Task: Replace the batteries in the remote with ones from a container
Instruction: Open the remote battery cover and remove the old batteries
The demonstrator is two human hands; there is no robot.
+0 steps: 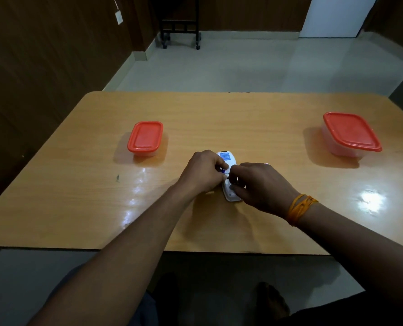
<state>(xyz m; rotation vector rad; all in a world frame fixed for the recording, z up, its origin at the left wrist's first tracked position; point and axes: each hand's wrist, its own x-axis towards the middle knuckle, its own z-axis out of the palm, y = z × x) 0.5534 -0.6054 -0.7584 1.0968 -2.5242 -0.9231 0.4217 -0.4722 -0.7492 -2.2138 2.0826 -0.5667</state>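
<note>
Both bare forearms extend from the near edge of the glossy light-wood bench (pixel 78 208) toward its centre, where the white plastic remote (pixel 227 161) lies flat, back side up, with a blue label at its far end.

Left hand (pixel 203 171): positioned on the left side of the remote, fingers (pixel 220 164) curled narrow over the remote's middle. A small blue-and-white item, possibly a battery, shows at the fingertips; its identity cannot be confirmed.

Right hand (pixel 264 187): positioned on the right side of the remote, fingers curled narrow and touching the remote's near half. Whether these fingers pinch anything cannot be told, since the knuckles cover the contact area. An orange thread band (pixel 299 208) encircles the right wrist.

The fingertips of both hands meet over the remote's middle section; only the far labelled end and the rounded near end of the remote remain visible.

Small rectangular clear container with a red lid (pixel 146 140): left of the remote and slightly farther away, well apart, lid on.

Larger clear container with a red lid (pixel 351 134): right of the remote, well apart, near the bench's right edge, lid on.
</note>
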